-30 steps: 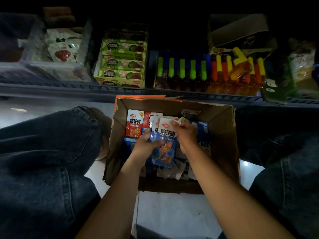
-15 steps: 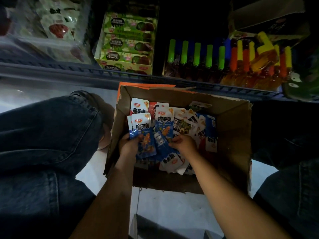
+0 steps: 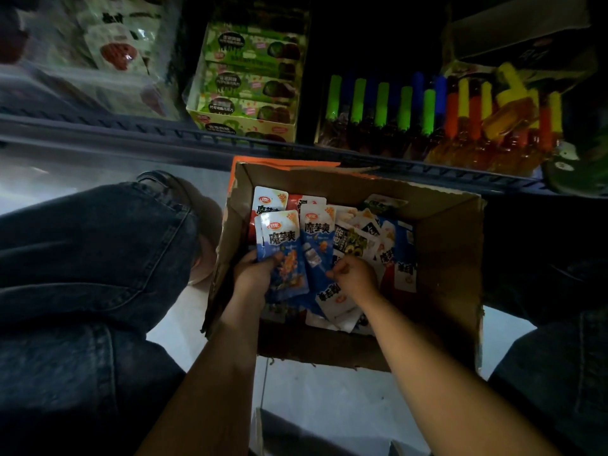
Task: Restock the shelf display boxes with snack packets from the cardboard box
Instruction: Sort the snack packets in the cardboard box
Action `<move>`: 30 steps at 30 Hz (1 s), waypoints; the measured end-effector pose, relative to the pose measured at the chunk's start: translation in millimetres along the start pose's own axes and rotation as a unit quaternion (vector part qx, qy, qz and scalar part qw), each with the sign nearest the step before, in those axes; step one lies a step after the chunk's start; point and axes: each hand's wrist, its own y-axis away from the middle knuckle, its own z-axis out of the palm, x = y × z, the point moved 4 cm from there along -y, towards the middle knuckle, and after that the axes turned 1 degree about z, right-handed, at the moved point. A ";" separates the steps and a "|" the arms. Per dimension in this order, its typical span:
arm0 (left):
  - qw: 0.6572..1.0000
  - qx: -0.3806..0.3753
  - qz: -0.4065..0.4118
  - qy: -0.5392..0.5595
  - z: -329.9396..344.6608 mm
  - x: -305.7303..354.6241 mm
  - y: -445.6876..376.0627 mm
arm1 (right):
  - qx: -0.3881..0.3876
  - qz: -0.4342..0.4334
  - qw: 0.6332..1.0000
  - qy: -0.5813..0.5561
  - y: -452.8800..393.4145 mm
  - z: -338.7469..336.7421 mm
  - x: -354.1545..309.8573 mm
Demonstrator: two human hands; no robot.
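An open cardboard box [image 3: 447, 258] sits on the floor between my knees, holding several snack packets in blue, red and white. My left hand [image 3: 253, 278] grips a small stack of blue-and-white packets [image 3: 284, 255] upright at the box's left side. My right hand [image 3: 353, 278] is down in the box, fingers pinched on the lower edge of another blue packet [image 3: 317, 245] beside that stack. Above the box runs a low shelf with a green display box [image 3: 246, 83] of bars.
The shelf rail [image 3: 131, 126] crosses in front of the box. On the shelf stand a clear bin of white packets [image 3: 108, 44], a row of coloured-cap bottles [image 3: 427, 116] and a dark carton [image 3: 519, 34]. My jeans-clad knees [image 3: 98, 258] flank the box; white floor lies below.
My left hand has shifted left with its stack of blue packets. My right hand dropped from the packet's top down into the box and pinched another blue packet. The view tilted closer to the shelf.
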 end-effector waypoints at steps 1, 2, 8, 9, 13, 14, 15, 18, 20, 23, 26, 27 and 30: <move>1.000 -0.008 0.005 0.008 1.1 0.9 1.9 | 0.006 -0.005 1.000 -0.001 0.0 -6.4 -2.3; 1.000 -0.017 0.014 0.017 2.2 2.5 4.5 | 0.012 -0.005 1.000 -0.004 -0.2 -13.9 -4.1; 0.995 -0.077 0.045 0.041 9.4 19.3 24.1 | 0.047 -0.052 0.992 -0.104 7.7 -62.0 -21.2; 0.994 -0.089 0.048 0.042 11.1 22.6 28.5 | 0.046 -0.066 0.990 -0.118 11.7 -68.6 -23.7; 0.982 -0.158 0.083 0.058 19.6 40.0 56.7 | 0.011 -0.090 0.982 -0.165 38.3 -95.3 -40.2; 0.977 -0.177 0.093 0.068 20.2 44.1 65.2 | 0.000 -0.089 0.976 -0.196 47.6 -103.1 -43.6; 0.972 -0.198 0.102 0.076 20.4 49.6 74.6 | -0.014 -0.092 0.970 -0.222 57.2 -111.6 -47.5; 0.959 -0.236 0.130 0.087 21.1 68.7 97.7 | -0.052 -0.103 0.954 -0.278 85.5 -136.7 -62.8; 0.952 -0.249 0.151 0.091 22.0 80.7 113.5 | -0.068 -0.117 0.941 -0.309 104.9 -153.0 -73.9; 0.937 -0.286 0.163 0.119 23.6 98.0 141.0 | -0.104 -0.168 0.929 -0.313 131.5 -178.5 -92.7; 0.923 -0.312 0.186 0.125 22.8 124.1 166.8 | -0.111 -0.216 0.928 -0.281 152.4 -204.4 -111.9; 0.919 -0.317 0.200 0.124 21.8 134.8 176.0 | -0.099 -0.225 0.928 -0.278 158.5 -212.8 -119.2; 0.903 -0.337 0.241 0.110 19.9 164.4 203.3 | -0.009 -0.243 0.937 -0.250 177.7 -235.8 -142.8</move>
